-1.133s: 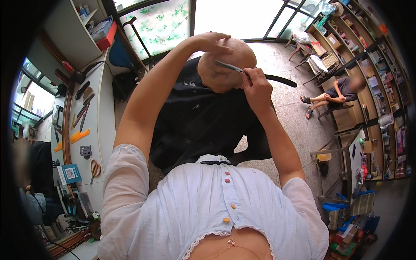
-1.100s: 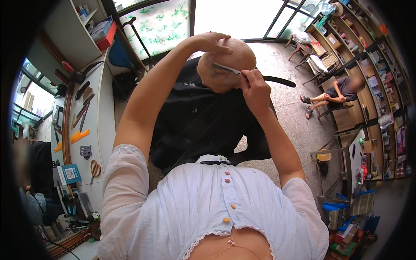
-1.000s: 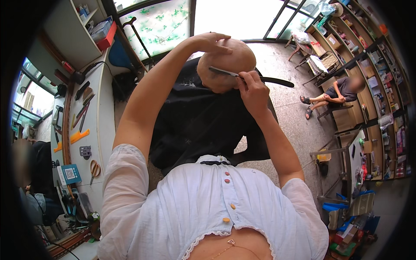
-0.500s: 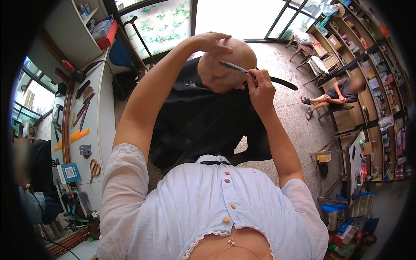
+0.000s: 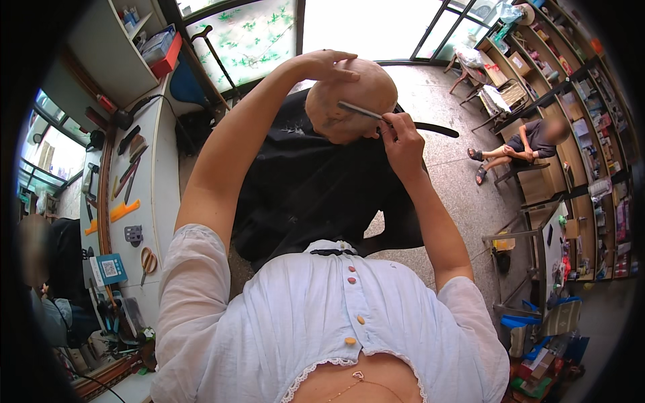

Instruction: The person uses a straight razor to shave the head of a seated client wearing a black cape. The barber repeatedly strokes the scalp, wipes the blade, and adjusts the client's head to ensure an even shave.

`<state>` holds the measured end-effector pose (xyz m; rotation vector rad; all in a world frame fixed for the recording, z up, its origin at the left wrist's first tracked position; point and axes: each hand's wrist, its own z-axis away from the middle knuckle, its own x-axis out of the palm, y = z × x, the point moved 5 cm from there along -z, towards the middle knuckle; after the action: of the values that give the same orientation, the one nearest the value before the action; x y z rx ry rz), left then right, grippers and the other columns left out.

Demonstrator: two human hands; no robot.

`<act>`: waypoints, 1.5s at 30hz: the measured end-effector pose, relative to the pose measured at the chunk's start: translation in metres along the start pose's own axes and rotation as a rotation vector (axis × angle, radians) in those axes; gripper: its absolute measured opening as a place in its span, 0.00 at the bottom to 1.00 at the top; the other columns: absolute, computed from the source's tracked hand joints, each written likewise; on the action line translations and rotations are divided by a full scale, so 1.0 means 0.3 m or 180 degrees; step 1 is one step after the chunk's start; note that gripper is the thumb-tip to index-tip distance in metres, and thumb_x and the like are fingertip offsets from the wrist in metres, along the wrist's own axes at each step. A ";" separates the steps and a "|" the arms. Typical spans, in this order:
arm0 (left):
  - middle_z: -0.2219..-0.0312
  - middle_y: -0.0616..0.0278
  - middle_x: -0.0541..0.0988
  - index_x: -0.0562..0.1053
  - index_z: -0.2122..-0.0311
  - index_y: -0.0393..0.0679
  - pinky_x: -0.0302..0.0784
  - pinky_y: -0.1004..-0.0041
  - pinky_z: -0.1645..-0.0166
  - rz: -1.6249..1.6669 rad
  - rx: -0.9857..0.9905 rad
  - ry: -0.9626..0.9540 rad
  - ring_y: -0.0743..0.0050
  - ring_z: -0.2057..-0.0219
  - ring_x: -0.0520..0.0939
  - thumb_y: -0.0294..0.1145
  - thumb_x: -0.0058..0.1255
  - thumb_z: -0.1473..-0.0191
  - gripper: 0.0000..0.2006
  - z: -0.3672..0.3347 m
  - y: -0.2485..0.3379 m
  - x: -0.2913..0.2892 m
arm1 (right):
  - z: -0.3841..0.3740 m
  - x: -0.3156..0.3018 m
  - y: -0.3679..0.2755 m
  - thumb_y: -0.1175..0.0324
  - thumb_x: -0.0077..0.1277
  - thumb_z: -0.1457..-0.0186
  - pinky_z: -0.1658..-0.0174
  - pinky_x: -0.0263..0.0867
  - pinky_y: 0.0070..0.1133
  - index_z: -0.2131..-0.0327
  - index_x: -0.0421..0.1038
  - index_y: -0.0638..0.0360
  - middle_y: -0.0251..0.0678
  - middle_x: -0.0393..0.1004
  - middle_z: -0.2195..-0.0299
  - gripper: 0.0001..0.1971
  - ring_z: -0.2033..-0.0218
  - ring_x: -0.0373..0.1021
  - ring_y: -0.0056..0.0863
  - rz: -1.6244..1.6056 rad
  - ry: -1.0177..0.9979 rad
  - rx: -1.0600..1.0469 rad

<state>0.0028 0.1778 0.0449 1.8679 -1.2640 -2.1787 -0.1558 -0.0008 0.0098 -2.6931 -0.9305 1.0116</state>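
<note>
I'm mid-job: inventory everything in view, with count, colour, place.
Head: one, mostly bald, top centre
Razor: one, grey and black, at head
Cape: one, black, below head
Counter: one, white, left
Comb: one, orange, on counter
Scissors: one pair, brown-handled, on counter
Cane: one, dark, top left
Seated person: one, dark clothes, right
Shelves: several, brown, far right
Left hand: one, bare, on head
Right hand: one, bare, holding razor

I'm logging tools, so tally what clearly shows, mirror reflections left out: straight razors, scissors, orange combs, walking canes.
Straight razor: 1, in the right hand
Scissors: 1 pair
Orange comb: 1
Walking cane: 1
Total: 4
</note>
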 end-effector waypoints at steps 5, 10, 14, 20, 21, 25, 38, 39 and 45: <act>0.47 0.49 0.68 0.63 0.41 0.58 0.64 0.61 0.42 0.0111 0.0131 0.0012 0.51 0.45 0.68 0.60 0.56 0.56 0.37 0.001 -0.012 -0.002 | 0.002 0.003 -0.040 0.68 0.55 0.50 0.77 0.65 0.25 0.68 0.70 0.55 0.32 0.69 0.74 0.06 0.78 0.71 0.33 -0.0063 -0.0014 0.0009; 0.47 0.49 0.68 0.63 0.41 0.58 0.64 0.61 0.43 0.0072 0.0083 0.0003 0.51 0.46 0.69 0.60 0.56 0.56 0.37 0.008 0.000 -0.005 | 0.004 0.009 -0.035 0.69 0.54 0.48 0.78 0.65 0.22 0.67 0.71 0.56 0.32 0.70 0.74 0.05 0.81 0.69 0.27 0.0096 0.0058 -0.0005; 0.47 0.48 0.68 0.62 0.41 0.59 0.64 0.59 0.43 0.0108 0.0212 0.0060 0.51 0.46 0.69 0.61 0.56 0.57 0.38 0.009 -0.014 -0.006 | 0.030 0.023 -0.098 0.69 0.55 0.49 0.78 0.65 0.23 0.69 0.71 0.56 0.31 0.70 0.74 0.05 0.81 0.69 0.27 0.0425 -0.0114 -0.0495; 0.46 0.50 0.67 0.59 0.40 0.61 0.63 0.57 0.42 0.0565 0.0188 0.0110 0.49 0.45 0.68 0.63 0.58 0.61 0.42 0.015 -0.041 0.003 | -0.032 -0.009 -0.094 0.68 0.56 0.49 0.78 0.64 0.21 0.67 0.73 0.54 0.31 0.69 0.73 0.06 0.81 0.68 0.24 -0.0147 0.0295 0.0086; 0.45 0.50 0.66 0.59 0.40 0.62 0.63 0.57 0.42 0.0662 0.0198 0.0167 0.49 0.45 0.68 0.63 0.59 0.61 0.43 0.013 -0.060 0.005 | -0.048 -0.017 -0.099 0.68 0.56 0.49 0.79 0.63 0.20 0.67 0.73 0.54 0.31 0.69 0.73 0.06 0.81 0.68 0.23 -0.0243 0.0364 0.0194; 0.45 0.49 0.66 0.58 0.39 0.61 0.63 0.56 0.41 0.0271 0.0555 0.0099 0.47 0.45 0.67 0.61 0.62 0.64 0.45 0.033 -0.027 0.011 | -0.076 -0.020 -0.117 0.67 0.54 0.48 0.76 0.66 0.23 0.68 0.72 0.55 0.32 0.69 0.73 0.05 0.77 0.71 0.31 0.0168 0.0048 0.0308; 0.47 0.47 0.67 0.60 0.40 0.59 0.67 0.58 0.44 0.0135 0.0586 0.0188 0.49 0.47 0.70 0.59 0.61 0.61 0.42 0.023 -0.034 0.024 | -0.046 0.003 -0.158 0.66 0.55 0.49 0.77 0.66 0.24 0.69 0.72 0.54 0.32 0.68 0.74 0.05 0.80 0.70 0.33 0.0591 0.0182 0.0097; 0.47 0.47 0.67 0.60 0.40 0.59 0.67 0.57 0.44 0.0121 0.0638 0.0213 0.49 0.47 0.70 0.60 0.61 0.62 0.42 0.023 -0.036 0.024 | -0.050 0.001 -0.153 0.66 0.55 0.49 0.78 0.66 0.24 0.69 0.72 0.54 0.32 0.68 0.74 0.05 0.80 0.70 0.33 0.0599 0.0178 0.0149; 0.47 0.48 0.68 0.60 0.40 0.60 0.68 0.57 0.45 0.0042 0.0549 0.0241 0.49 0.47 0.70 0.61 0.59 0.61 0.42 0.017 -0.031 0.034 | -0.010 0.021 -0.192 0.66 0.54 0.49 0.77 0.67 0.25 0.68 0.72 0.54 0.33 0.68 0.73 0.05 0.80 0.71 0.34 0.0796 0.0002 -0.0093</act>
<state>-0.0001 0.1820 0.0311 1.9739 -1.4880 -2.0303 -0.1794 0.0494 0.0266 -2.8872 -0.6229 1.0464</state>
